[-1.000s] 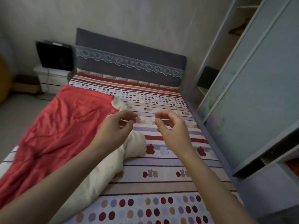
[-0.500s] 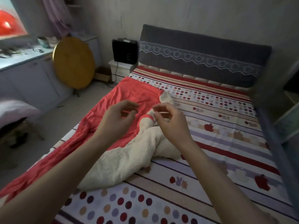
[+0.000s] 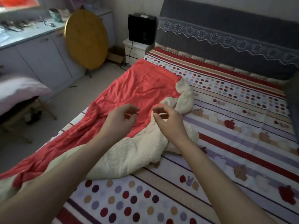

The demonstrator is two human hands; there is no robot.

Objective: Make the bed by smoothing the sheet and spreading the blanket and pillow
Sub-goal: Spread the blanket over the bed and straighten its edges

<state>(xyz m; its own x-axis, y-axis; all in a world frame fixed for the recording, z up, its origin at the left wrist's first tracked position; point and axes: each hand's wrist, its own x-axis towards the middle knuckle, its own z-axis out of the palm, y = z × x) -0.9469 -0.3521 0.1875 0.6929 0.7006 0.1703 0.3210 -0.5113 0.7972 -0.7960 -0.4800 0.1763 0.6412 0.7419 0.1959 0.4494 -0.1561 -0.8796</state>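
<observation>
A red blanket with a cream fleece underside lies bunched along the left half of the bed. The patterned sheet, striped and dotted, covers the mattress and lies bare on the right. My left hand hovers over the red side of the blanket with its fingers loosely curled and holds nothing. My right hand hovers over the fleece edge, fingers loosely curled with thumb and fingertips close together, and nothing plainly held. A pale pink pillow rests on a stool left of the bed.
A grey padded headboard runs along the far side. A white nightstand carries a black box. A round wooden tabletop leans on grey cabinets at the left. Bare floor lies between the bed and the cabinets.
The view has swung left, off the wardrobe and onto the cabinets and stool. Both hands keep the same raised, curled pose and now hover over the blanket instead of the bare sheet.
</observation>
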